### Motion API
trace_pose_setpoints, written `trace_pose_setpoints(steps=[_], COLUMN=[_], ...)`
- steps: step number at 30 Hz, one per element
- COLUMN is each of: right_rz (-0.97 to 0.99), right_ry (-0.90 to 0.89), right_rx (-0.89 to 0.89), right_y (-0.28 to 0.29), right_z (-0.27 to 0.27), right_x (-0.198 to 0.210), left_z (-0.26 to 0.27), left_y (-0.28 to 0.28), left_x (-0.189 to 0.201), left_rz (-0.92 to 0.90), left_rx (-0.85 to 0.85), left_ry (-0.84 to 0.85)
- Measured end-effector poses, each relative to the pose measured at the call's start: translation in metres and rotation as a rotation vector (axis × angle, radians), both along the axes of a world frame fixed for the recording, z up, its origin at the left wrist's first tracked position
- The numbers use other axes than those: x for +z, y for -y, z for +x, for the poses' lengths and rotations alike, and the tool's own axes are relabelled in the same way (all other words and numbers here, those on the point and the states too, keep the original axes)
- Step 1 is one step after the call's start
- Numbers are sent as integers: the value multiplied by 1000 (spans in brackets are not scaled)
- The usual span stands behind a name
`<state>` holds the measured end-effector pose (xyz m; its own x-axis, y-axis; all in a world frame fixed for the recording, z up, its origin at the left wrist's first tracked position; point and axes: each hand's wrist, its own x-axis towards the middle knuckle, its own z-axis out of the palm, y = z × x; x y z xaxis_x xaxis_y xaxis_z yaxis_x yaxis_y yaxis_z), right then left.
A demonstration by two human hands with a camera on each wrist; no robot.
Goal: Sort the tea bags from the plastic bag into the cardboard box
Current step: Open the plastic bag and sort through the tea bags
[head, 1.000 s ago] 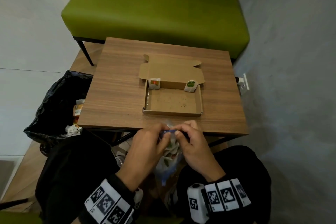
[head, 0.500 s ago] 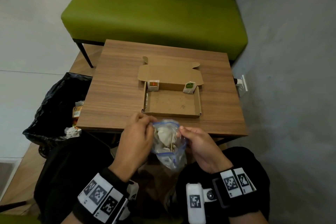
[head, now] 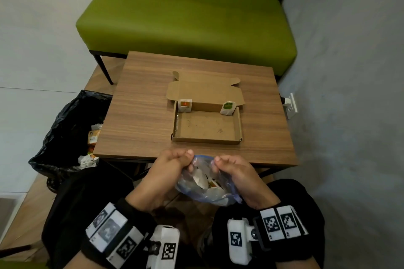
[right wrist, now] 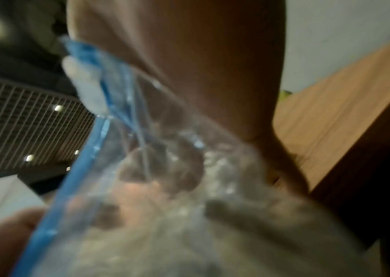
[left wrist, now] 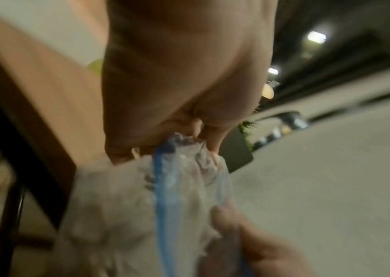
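Down at 6 o'clock, just past the near edge of the table, I hold the plastic bag in the air with both hands. My left hand pinches the bag's left rim, and my right hand pinches the right rim, so the blue-edged mouth is pulled open between them. Inside the bag I see a heap of tea bags, white ones and one with some orange on it. My hands hide the sides of the bag. At 12 o'clock from my hands the cardboard box lies flat on the table with its lid folded back. One tea bag with an orange tag leans in its far left corner, and one tea bag with a green tag leans in its far right corner. At 9 o'clock a black trash bag with rubbish sits beside the table. A green bench stands behind the table, and a wall socket is at 2 o'clock.
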<state>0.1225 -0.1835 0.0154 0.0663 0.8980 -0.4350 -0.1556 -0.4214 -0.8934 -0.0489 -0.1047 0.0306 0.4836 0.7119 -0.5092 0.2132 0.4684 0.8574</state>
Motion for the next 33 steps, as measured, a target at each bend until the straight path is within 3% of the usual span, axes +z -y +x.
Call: trace_pose_setpoints(steps=[3,7,9,14,17,22,24,26,30,33], right_rz=[95,183,240,272,239,94,148,190,160,210], right_ry=[279,539,632,1096,1212,1214,1231,1255,1253,1250], right_rx=[-28,-190,-141,4,47,338,302,208,208,195], right_y=[2,10,17,23,21,16,15,16,14,11], right_z=[0,9,9,-3,-6,-6,-8,-6,-1,-2], right_x=[-4,4,11,4,2,8,6,3,3,3], left_z=[0,-2,-3,-2,-1,-1,-1,-2,-13,-11], left_y=[0,-2,-2,-3,-2,0,1,2,0,-2], left_x=[2,-6,-7,-3,-3,2,6,7,1,-2], left_rz=[-256,-259,-284,-377,-374,-401,-386,-250,592,1002], left_rx=[165,371,440,444,396,424,439,354,-179,-447], left_ry=[173,160,201,320,299,311,294,181,-346,-465])
